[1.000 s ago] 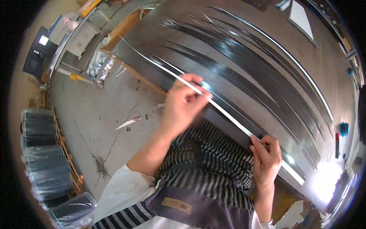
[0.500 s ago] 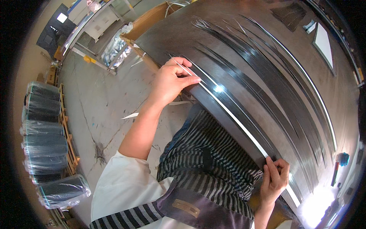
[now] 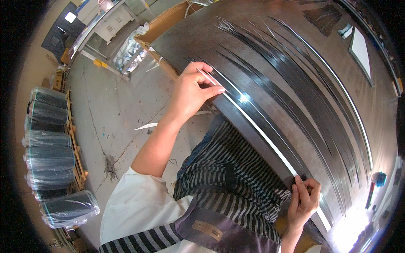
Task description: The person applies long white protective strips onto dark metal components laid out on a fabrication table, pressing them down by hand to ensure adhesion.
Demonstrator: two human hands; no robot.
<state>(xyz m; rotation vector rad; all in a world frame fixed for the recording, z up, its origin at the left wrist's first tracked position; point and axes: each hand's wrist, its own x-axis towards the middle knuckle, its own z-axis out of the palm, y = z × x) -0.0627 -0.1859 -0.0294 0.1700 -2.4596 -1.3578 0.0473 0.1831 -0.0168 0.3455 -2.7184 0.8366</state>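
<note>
A long, narrow white strip [image 3: 259, 125] runs along the near edge of the dark table, stretched between my two hands. My left hand [image 3: 193, 88] pinches its far left end between thumb and fingers. Lower right, my right hand [image 3: 304, 201] has its fingers closed on the same strip, which continues past the hand toward the table's corner. Right beside the strip lies a bundle of thin, glossy black strips [image 3: 274, 134]. Farther back, more black strips [image 3: 291, 78] spread over the table in loose, fanned bundles.
Another white strip [image 3: 337, 80] lies beyond the bundles on the dark table [image 3: 181, 38]. A white panel [image 3: 360, 57] and a blue-headed tool [image 3: 378, 180] are at the right. A cardboard box [image 3: 162, 25] adjoins the table's far left. Plastic-wrapped rolls [image 3: 49, 147] stand along the left wall.
The view has shifted very slightly. Both hands keep their hold on the white strip, and the strips on the table lie as before.
</note>
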